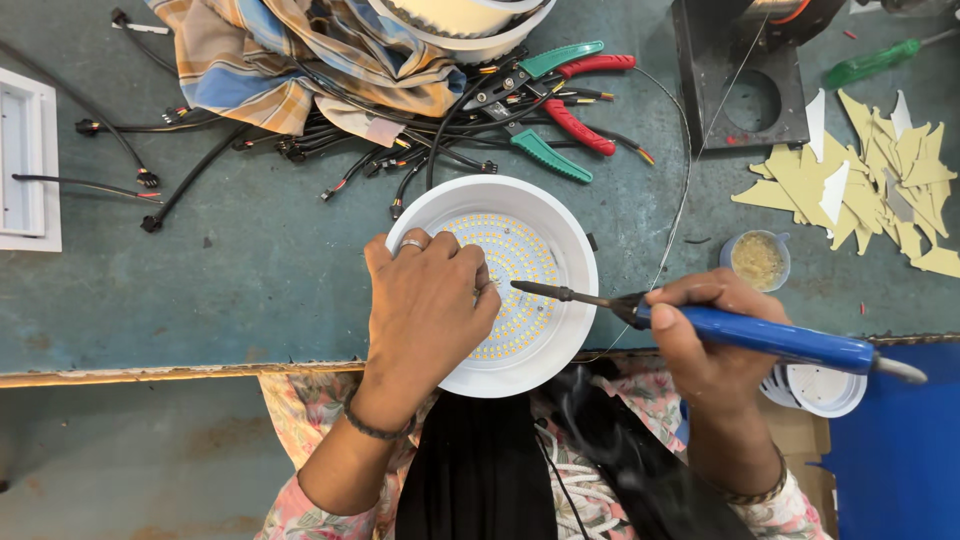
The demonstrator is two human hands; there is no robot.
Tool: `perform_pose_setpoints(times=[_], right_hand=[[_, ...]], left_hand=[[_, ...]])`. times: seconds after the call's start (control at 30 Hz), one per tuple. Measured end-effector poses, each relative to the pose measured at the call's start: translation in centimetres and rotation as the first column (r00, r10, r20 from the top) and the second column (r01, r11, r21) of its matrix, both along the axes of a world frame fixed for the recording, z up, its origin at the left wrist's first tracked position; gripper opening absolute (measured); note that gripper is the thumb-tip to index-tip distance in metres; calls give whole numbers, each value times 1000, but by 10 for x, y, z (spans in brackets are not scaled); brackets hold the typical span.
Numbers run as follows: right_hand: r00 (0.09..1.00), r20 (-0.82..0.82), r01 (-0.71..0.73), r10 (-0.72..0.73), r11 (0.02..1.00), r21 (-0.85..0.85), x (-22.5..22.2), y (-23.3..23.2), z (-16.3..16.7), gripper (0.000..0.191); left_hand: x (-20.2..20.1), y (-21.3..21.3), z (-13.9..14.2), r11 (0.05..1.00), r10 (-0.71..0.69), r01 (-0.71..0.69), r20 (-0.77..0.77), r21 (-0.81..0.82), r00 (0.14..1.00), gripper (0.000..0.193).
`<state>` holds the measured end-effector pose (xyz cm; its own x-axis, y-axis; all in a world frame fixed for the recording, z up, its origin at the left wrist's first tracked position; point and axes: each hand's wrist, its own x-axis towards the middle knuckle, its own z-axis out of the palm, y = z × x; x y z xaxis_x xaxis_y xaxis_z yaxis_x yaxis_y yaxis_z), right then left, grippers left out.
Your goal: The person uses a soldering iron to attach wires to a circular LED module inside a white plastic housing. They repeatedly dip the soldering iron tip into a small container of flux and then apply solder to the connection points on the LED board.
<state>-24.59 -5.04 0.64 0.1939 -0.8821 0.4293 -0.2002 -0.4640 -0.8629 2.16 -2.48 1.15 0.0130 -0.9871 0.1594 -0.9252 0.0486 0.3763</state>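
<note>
A round white lamp housing [560,230] with a disc of small yellow LEDs [520,265] lies at the front edge of the blue-green bench. My left hand [425,305] rests over the left half of the disc, fingers curled, pinching something small that I cannot make out. A ring sits on one finger. My right hand [705,335] grips a blue-handled soldering iron [770,338]. Its dark tip [520,286] points left, touching the LED disc just beside my left fingertips.
Red and green-handled pliers [560,105] and a tangle of black wires [300,150] lie behind the lamp, under a checked cloth [290,50]. A small cup of yellowish paste [757,260], pale paper scraps [880,180], a black metal stand [740,80] and a white frame [25,160] stand around.
</note>
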Motion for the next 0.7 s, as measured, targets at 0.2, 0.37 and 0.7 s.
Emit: perform_pose_setpoints(times=[0.2,0.37,0.7], right_hand=[[988,-156,-8,13,999,32,5,-2,6,10],[974,-225,-8,17,999,39,11,-5,11,8],[983,-169,-69,73,997,32,16,-11,6,15]], left_hand=[[0,-1,2,999,5,-5,8,31,1000,11],[0,-1,2,999,2,-3,9,43,1000,12],[-1,-2,2,998,-5,5,8,57,1000,12]])
